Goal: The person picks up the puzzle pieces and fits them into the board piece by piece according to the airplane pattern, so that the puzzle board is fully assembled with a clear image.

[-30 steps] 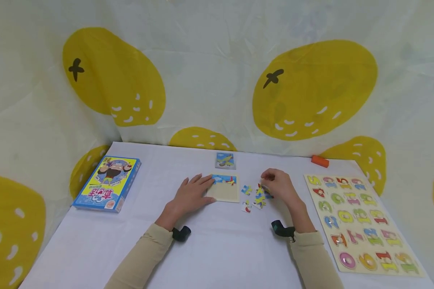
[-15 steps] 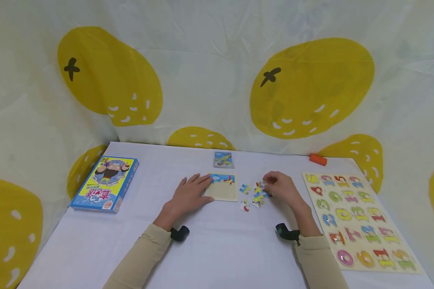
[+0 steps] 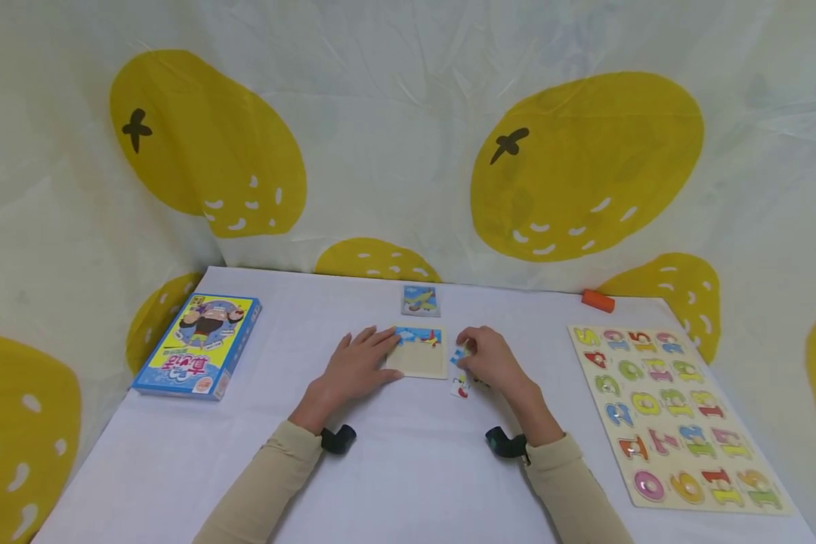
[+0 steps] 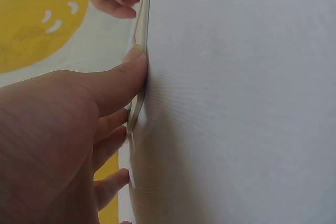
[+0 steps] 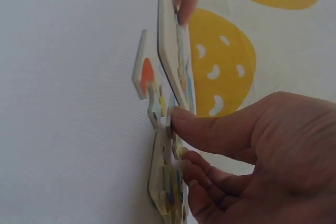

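Observation:
My left hand (image 3: 359, 366) rests on the left side of a small wooden puzzle tray (image 3: 421, 363), fingers spread and thumb along its near edge. Picture pieces of blue sky and a red-and-yellow shape fill the tray's top strip; the lower part shows bare wood. Just right of the tray, my right hand (image 3: 493, 359) pinches a blue-and-yellow puzzle piece (image 3: 457, 355) between thumb and fingers. A white piece with a red spot (image 3: 460, 387) lies below it. In the right wrist view, several more loose pieces (image 5: 160, 182) lie piled beneath the fingers, mostly hidden from the head view.
Behind the tray lies a small airplane picture card (image 3: 420, 301). A blue-and-yellow box (image 3: 200, 346) stands at the left. On the right is a wooden number board (image 3: 673, 415), with an orange block (image 3: 598, 301) near the back edge. A patterned curtain (image 3: 387, 151) hangs behind the table.
My right hand has moved left from the far side of the loose pile to the blue-and-yellow piece beside the tray and grasped it. The left hand has stayed on the tray.

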A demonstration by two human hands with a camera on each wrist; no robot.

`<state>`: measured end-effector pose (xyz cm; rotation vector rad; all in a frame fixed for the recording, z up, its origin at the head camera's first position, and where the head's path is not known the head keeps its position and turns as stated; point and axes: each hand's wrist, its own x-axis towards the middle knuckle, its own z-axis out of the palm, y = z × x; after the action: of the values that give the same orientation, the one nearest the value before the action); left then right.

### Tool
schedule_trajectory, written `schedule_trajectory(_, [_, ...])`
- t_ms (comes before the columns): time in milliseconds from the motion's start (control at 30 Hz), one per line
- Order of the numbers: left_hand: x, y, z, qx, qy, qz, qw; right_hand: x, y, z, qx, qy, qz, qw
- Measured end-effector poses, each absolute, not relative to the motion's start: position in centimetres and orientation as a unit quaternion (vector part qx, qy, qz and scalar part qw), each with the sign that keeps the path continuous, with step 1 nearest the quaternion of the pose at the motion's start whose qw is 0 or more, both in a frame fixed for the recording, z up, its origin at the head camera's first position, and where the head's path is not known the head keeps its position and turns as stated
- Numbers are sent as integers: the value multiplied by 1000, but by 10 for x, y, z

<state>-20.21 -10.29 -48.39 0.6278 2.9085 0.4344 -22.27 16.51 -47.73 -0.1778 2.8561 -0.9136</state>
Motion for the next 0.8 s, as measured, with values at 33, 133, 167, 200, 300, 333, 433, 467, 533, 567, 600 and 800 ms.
schedule_trajectory(33, [-202,-103,-484,208,965,143,67,-223,165,-477,-57,947,-307,75])
schedule_trajectory(133, [-202,-103,-484,208,966,140,66,-223,166,-475,-51,940,-325,91])
schedule_trajectory(167, [-202,-103,-484,207,966,139,65,-222,166,-474,-49,937,-332,94])
schedule_trajectory(200, [-202,-103,-485,207,966,138,65,-222,166,-473,-47,935,-337,97])
schedule_trajectory(300, [-203,-102,-486,206,967,134,65,-221,165,-470,-46,930,-350,99])
schedule_trajectory(333, [-203,-102,-486,206,967,133,65,-220,165,-469,-50,929,-353,97])
schedule_trajectory(433, [-202,-103,-485,206,967,134,65,-220,164,-468,-58,927,-361,86])
schedule_trajectory(467, [-202,-103,-485,205,967,135,65,-220,163,-468,-59,925,-366,81])
schedule_trajectory(533, [-202,-103,-485,205,967,137,66,-221,160,-468,-60,920,-381,70])
schedule_trajectory(567, [-202,-103,-484,205,967,139,67,-221,158,-468,-57,917,-390,66])
schedule_trajectory(600, [-202,-103,-484,206,966,141,67,-222,155,-468,-55,913,-399,64])
schedule_trajectory(800, [-205,-104,-487,206,967,136,68,-224,136,-474,-49,882,-465,55])
